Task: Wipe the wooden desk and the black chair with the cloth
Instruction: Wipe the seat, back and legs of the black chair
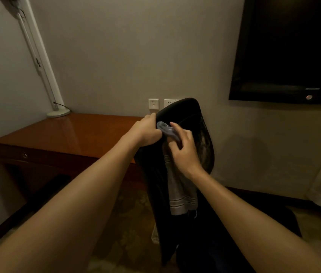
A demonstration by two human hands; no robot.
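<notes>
Left hand [148, 131] grips the black chair [187, 111] at its top edge, right hand [183, 153] pinches the cloth [181, 192] draped down the chair back

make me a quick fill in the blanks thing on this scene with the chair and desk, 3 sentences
1. A striped ____ hangs down the back of the black chair.
2. The white lamp base stands on the wooden ____.
3. The right hand holds the cloth against the backrest, while the ____ grips the chair's edge on the desk side.

Missing words: cloth; desk; left hand.
</notes>
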